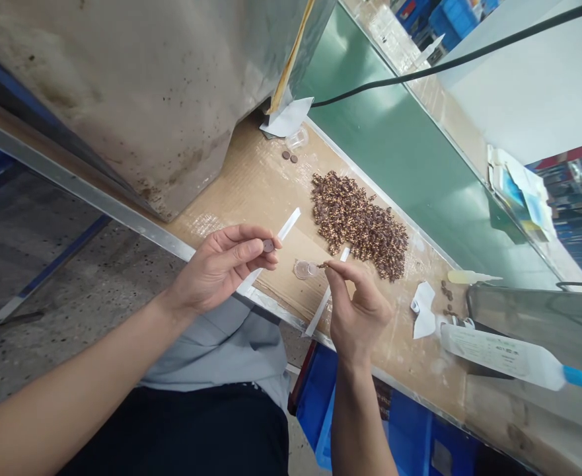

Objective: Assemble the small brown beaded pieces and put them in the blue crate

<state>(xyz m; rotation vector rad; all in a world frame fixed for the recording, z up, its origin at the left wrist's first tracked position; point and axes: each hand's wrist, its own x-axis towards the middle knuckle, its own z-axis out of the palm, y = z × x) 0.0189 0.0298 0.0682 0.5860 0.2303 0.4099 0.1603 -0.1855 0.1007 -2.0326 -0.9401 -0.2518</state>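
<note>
Between the thumb and fingers of my left hand (226, 268) is a small round disc (268, 246), greyish with dark dots that look like holes. My right hand (359, 304) pinches a tiny brownish piece (322, 266), partly covered by the fingertips. Just left of those fingertips, a small clear plastic dish (302, 270) rests on the cardboard. Beyond both hands lies a large heap of small brown and copper-coloured parts (360, 221). Two brown discs (289, 157) lie farther back.
Cardboard (251, 178) covers the bench, with white strips (320, 311) across it. At right are a white squeeze bottle (503, 354) with a blue tip, crumpled paper (423, 311) and a yellowish tube (469, 277). A stained metal housing (122, 86) stands at left; a black cable (409, 76) crosses above.
</note>
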